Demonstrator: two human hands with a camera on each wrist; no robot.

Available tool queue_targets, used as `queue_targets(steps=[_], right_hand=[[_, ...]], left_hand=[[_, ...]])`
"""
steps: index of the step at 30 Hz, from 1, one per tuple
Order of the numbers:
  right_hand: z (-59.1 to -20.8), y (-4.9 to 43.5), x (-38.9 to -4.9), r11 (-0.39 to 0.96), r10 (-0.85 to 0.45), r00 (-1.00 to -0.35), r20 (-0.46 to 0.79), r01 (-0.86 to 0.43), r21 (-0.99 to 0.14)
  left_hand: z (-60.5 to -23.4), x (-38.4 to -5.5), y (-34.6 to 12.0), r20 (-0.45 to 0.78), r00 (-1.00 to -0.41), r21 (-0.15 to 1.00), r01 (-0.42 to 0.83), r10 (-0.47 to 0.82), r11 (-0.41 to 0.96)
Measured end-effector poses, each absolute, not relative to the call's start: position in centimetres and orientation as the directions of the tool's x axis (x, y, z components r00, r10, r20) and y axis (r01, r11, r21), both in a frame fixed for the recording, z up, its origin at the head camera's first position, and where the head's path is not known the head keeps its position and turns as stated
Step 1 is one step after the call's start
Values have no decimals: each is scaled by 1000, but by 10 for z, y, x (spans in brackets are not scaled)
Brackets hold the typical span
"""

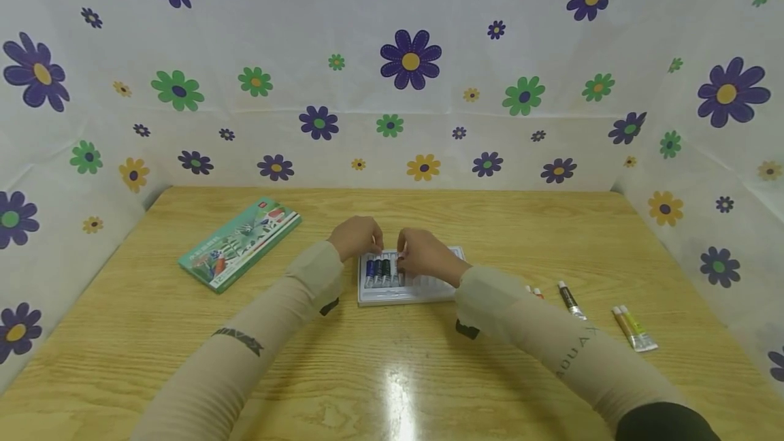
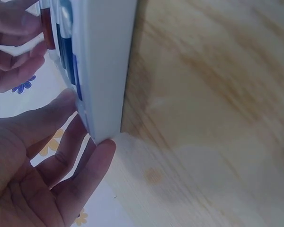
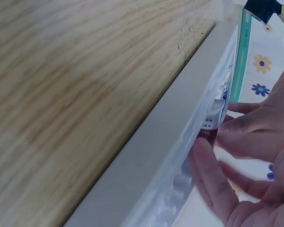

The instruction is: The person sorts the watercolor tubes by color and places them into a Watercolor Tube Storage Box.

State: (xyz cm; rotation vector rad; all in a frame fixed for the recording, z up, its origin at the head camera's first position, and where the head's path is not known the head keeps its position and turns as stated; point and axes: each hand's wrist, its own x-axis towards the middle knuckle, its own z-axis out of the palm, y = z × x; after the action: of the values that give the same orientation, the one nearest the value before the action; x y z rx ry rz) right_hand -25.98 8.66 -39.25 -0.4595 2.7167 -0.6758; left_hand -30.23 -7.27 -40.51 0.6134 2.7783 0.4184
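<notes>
A white plastic tray [image 1: 422,289] lies mid-table with several paint tubes [image 1: 380,271] in its left slots. My left hand [image 1: 363,237] rests at the tray's far left corner, its fingers [image 2: 85,161] straight and loose against the tray wall [image 2: 106,71]. My right hand [image 1: 412,255] is over the tray beside it. It pinches a red paint tube [image 3: 206,133] between thumb and fingers [image 3: 236,127] and holds it at a tray slot [image 3: 180,179]. The left wrist view shows the same red tube [image 2: 47,28] next to blue tubes [image 2: 68,56].
A green paint box [image 1: 240,242] lies on the wooden table [image 1: 392,373] to the left. Loose tubes lie to the right: a dark one [image 1: 569,299], a yellow pair [image 1: 634,327], and caps [image 1: 535,291] by my right sleeve. Flowered cloth walls [image 1: 404,67] surround the table.
</notes>
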Motion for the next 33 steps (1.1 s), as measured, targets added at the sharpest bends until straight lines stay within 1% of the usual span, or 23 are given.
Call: queue_targets(steps=[2, 5, 9, 12, 18, 24, 27, 33], right_hand=[[-392, 90, -259, 811, -442, -883, -159, -317, -491], [-391, 94, -257, 765, -542, -835, -97, -442, -468], [-389, 98, -254, 725, -604, -793, -76, -508, -465], [-388, 98, -253, 720, -614, -787, -66, -523, -457], [-387, 94, -252, 724, -632, -773, -57, -563, -399], [-388, 89, -255, 748, -632, -769, -99, -572, -337], [-388, 90, -255, 740, -649, -753, -108, -594, -316], [-389, 96, -254, 685, -700, -713, -45, -652, -324]], left_hand=[[-405, -303, -73, -195, -876, 332, 364, 441, 870], [-404, -303, -72, -200, -876, 327, 363, 439, 873], [-400, -302, -72, -207, -875, 322, 362, 439, 875], [-400, -301, -71, -212, -875, 325, 358, 436, 875], [-402, -302, -71, -213, -874, 327, 357, 436, 875], [-402, -303, -72, -212, -876, 322, 355, 432, 878], [-401, -302, -71, -211, -875, 317, 361, 436, 877], [-401, -301, -71, -206, -870, 317, 374, 448, 872]])
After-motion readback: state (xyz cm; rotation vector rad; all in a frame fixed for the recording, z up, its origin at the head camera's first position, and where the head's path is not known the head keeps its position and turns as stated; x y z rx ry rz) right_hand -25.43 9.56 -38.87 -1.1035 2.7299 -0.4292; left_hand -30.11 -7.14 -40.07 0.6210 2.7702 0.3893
